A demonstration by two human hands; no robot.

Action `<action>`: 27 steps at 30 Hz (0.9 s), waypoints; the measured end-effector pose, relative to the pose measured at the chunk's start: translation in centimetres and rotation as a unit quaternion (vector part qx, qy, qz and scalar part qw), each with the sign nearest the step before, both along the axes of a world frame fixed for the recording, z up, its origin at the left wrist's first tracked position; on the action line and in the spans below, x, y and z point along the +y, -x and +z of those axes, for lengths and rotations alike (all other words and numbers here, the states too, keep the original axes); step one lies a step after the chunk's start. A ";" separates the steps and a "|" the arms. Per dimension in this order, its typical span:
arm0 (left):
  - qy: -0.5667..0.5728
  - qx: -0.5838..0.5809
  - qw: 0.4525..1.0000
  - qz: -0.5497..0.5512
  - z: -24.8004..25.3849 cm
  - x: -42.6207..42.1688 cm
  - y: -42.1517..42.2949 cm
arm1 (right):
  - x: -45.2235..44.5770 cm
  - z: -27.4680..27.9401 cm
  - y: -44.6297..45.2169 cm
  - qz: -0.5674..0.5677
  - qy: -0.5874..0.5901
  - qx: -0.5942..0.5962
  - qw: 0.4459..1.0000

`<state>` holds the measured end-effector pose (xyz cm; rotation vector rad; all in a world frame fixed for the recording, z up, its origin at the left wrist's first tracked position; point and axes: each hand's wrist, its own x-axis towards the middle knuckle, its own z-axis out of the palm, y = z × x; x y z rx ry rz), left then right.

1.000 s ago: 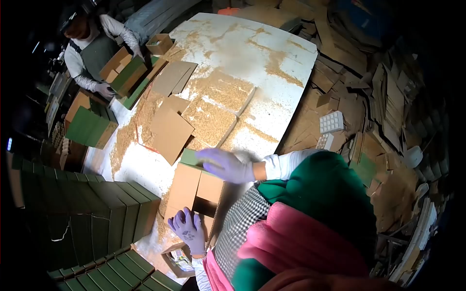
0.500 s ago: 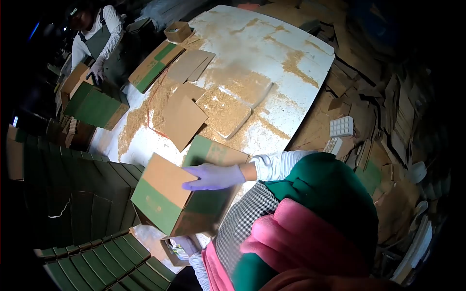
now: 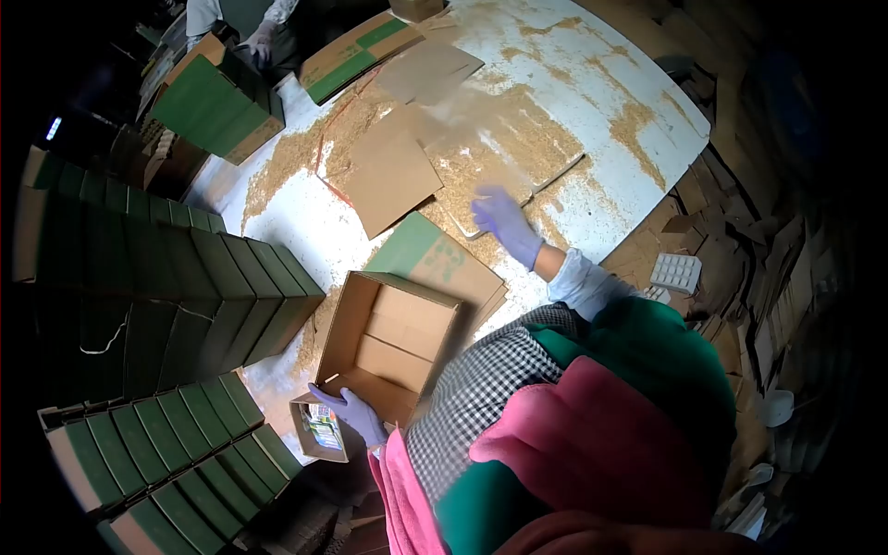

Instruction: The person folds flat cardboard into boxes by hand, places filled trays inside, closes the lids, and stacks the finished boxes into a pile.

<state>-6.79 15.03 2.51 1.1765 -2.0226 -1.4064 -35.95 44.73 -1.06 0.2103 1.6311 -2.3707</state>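
Note:
My left hand (image 3: 356,415), in a light purple glove, is at the lower wall of an open cardboard box (image 3: 400,334), thumb and fingers around its edge. The box's bare brown inside faces up toward me. Right beside this hand is a small carton (image 3: 300,431) holding printed packets (image 3: 323,427). My right hand (image 3: 507,224), gloved alike and slightly blurred, hovers by the near edge of a sawdust-covered slab (image 3: 504,139). Its fingers are apart, and I see nothing in them. A flat green-and-brown cardboard piece (image 3: 444,261) lies behind the box.
Green boxes (image 3: 203,277) are stacked at left. Flat cardboard sheets (image 3: 384,176) lie on the sawdust-strewn white table (image 3: 601,199). Across it, a co-worker's gloved hand (image 3: 262,42) is near a green carton (image 3: 208,106). Cardboard scraps and a white moulded tray (image 3: 676,274) lie at right.
The box has turned so its open side faces up. My right hand has left it and moved away over the sawdust. My left hand has come from the small carton to the box.

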 end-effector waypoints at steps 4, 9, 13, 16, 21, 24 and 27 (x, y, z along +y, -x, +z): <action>0.144 -0.059 0.988 -0.016 -3.1 -2.1 1.1 | 3.6 -12.1 3.7 -0.038 0.002 -0.342 0.939; 0.143 -0.097 0.985 -0.020 -2.0 -1.9 0.8 | 4.5 -20.3 5.7 -0.013 -0.061 -0.179 0.982; 0.177 -0.069 0.981 -0.034 -2.7 -2.2 0.4 | 6.7 -17.9 5.5 0.107 -0.458 0.229 0.852; 0.175 -0.070 0.982 -0.020 -3.0 -2.0 0.6 | 6.9 -14.2 5.2 0.101 -0.401 0.186 0.891; 0.163 -0.062 0.984 -0.033 -1.3 -1.5 1.3 | 3.8 -14.7 7.9 -0.014 -0.099 -0.035 0.994; 0.161 -0.035 0.986 -0.022 -3.1 -2.0 0.6 | 2.8 -11.5 9.1 -0.173 0.039 -0.210 0.961; 0.141 -0.015 0.990 -0.010 -3.1 -1.8 0.8 | 7.3 -1.2 5.5 -0.077 0.160 -0.164 0.970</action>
